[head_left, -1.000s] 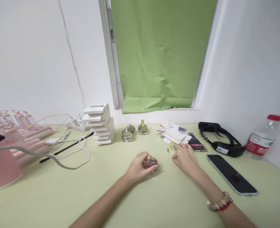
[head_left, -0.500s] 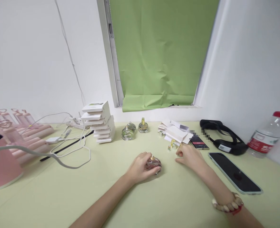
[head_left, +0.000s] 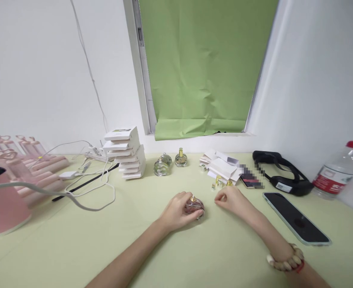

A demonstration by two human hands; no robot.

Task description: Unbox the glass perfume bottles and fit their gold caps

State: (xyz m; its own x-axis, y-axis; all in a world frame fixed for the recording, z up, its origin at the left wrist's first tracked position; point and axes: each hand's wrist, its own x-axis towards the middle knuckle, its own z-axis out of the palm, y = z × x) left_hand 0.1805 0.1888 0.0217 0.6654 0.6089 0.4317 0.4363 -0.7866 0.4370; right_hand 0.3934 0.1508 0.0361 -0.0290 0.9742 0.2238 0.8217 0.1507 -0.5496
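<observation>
My left hand (head_left: pixel 178 212) is wrapped round a pinkish glass perfume bottle (head_left: pixel 195 207) on the table, its gold neck pointing up with no cap on it. To the right, my right hand (head_left: pixel 232 200) is closed in a pinch just above the tabletop; whatever its fingertips may hold is too small to make out. Small gold and clear caps (head_left: pixel 220 183) lie just beyond that hand. Farther back stand a perfume bottle with a gold neck (head_left: pixel 181 159) and two rounded glass bottles (head_left: pixel 162 166).
White boxes (head_left: pixel 128 154) are stacked at back left, near white cables (head_left: pixel 107 188) and pink bottles (head_left: pixel 17 166). A pink container (head_left: pixel 4 208) is at far left. On the right are folded white cartons (head_left: pixel 222 168), phones (head_left: pixel 296 218), a black headset (head_left: pixel 287 178) and a water bottle (head_left: pixel 336 172).
My right hand has drawn back from the small caps toward the perfume bottle, its fingers now pinched together. My left hand keeps its grip on the perfume bottle.
</observation>
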